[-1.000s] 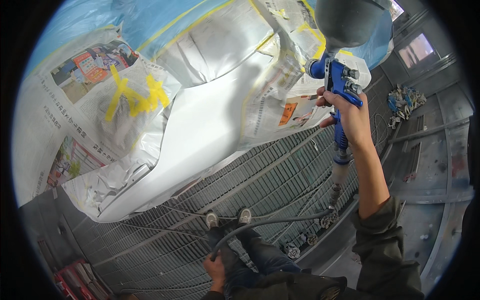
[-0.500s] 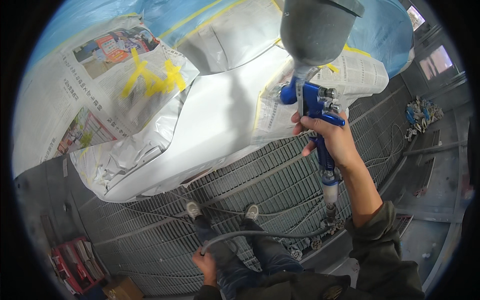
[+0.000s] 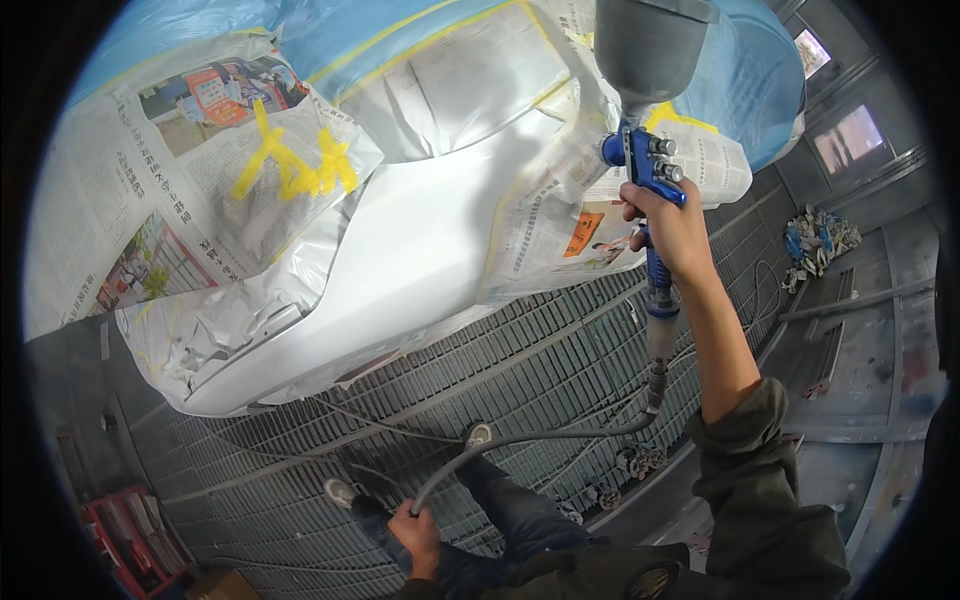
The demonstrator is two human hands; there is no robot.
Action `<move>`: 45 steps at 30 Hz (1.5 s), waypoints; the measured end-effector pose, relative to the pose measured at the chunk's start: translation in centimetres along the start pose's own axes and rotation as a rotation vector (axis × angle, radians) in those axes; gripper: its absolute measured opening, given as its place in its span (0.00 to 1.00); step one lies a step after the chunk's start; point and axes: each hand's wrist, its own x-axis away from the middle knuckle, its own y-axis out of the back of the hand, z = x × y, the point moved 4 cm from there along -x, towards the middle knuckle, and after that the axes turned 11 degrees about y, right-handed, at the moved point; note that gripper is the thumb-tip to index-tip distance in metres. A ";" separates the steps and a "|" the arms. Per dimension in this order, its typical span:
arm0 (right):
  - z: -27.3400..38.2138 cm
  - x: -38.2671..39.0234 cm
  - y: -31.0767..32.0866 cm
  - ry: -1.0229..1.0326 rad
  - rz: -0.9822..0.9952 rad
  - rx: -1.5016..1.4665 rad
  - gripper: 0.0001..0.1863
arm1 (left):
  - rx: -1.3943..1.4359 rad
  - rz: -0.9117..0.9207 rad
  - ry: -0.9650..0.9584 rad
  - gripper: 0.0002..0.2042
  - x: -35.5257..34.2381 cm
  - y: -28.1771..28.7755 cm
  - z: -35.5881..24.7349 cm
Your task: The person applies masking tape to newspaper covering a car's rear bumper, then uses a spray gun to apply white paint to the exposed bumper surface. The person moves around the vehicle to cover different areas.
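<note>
My right hand (image 3: pixel 672 228) is wrapped round the handle of a blue spray gun (image 3: pixel 640 165), its grey paint cup (image 3: pixel 650 50) on top. The gun points left, held over the paper-covered part of a car body. A grey air hose (image 3: pixel 540 437) runs from the bottom of the handle across to my left hand (image 3: pixel 416 535), which is closed round it near my legs. To the left of the gun lies a bare white fender panel (image 3: pixel 410 230). Newspaper (image 3: pixel 230 200) and yellow masking tape (image 3: pixel 325 175) surround this panel.
Blue plastic sheeting (image 3: pixel 750 80) covers the body further back. Beneath me is a metal grating floor (image 3: pixel 400 430) with loose hoses lying on it. A pile of crumpled paper (image 3: pixel 820 240) sits at the right by the wall. At lower left stands a red rack (image 3: pixel 135 535).
The spray gun and my right hand have shifted slightly up. My feet have stepped left, and the view has moved a little to the right along the car.
</note>
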 end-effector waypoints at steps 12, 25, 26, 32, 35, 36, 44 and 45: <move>2.1 8.7 -10.9 -0.134 0.377 -0.364 0.08 | -0.002 -0.193 -0.007 0.15 -1.5 8.2 2.7; -2.1 9.2 -11.6 -0.170 0.246 -0.124 0.38 | -0.157 -0.161 -0.021 0.22 -1.0 10.0 3.2; -2.0 8.9 -10.6 -0.146 0.199 -0.099 0.38 | -0.161 -0.153 -0.015 0.21 -0.8 9.5 2.5; -2.3 7.6 -7.2 0.104 -0.047 -0.016 0.20 | -0.150 -0.057 0.045 0.20 -1.0 8.1 4.3; -1.7 9.1 -8.5 0.118 -0.027 0.010 0.12 | -0.083 -0.061 -0.015 0.20 -1.4 9.0 5.3; -1.5 10.1 -8.9 0.052 0.022 -0.024 0.12 | -0.053 -0.072 -0.056 0.20 -1.7 9.5 5.8; 0.7 18.7 -16.2 -0.037 0.240 -0.313 0.16 | -0.168 -0.022 -0.010 0.21 -3.7 16.9 9.4; 0.7 19.5 -17.0 -0.027 0.220 -0.247 0.15 | -0.171 -0.025 0.007 0.21 -3.8 17.7 9.5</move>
